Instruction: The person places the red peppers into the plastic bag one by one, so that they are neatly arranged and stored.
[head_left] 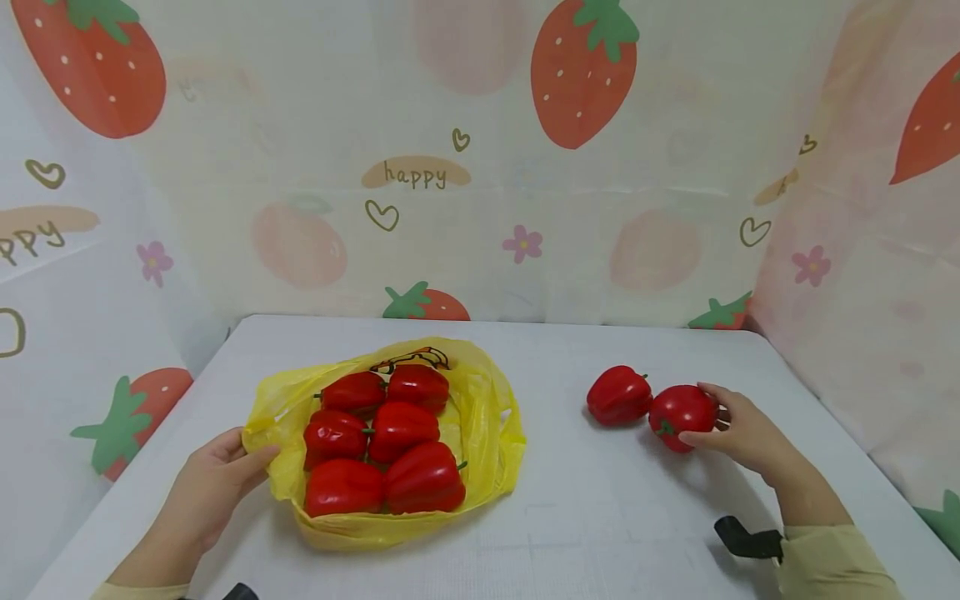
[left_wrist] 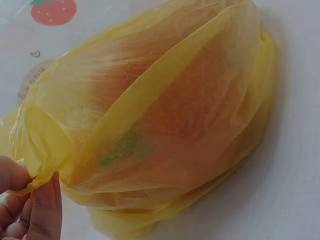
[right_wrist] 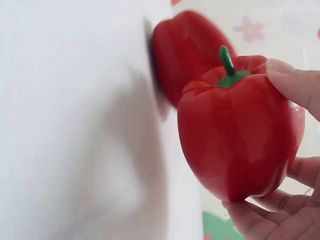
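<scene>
A yellow plastic bag point(head_left: 480, 417) lies open on the white table point(head_left: 570, 517), holding several red bell peppers point(head_left: 397, 433). My left hand point(head_left: 217, 475) pinches the bag's left rim point(left_wrist: 42, 172) between thumb and fingers. At the right, my right hand point(head_left: 731, 425) grips a red bell pepper point(head_left: 681, 415) with a green stem point(right_wrist: 229, 70), fingers curled round it point(right_wrist: 240, 135). A second loose red pepper point(head_left: 618, 395) sits just left of it, touching or nearly touching point(right_wrist: 187, 50).
Strawberry-print cloth walls point(head_left: 480, 167) close in the table on the back and both sides. A black wrist strap point(head_left: 746, 540) shows on the right sleeve. Bare white table lies between the bag and the loose peppers.
</scene>
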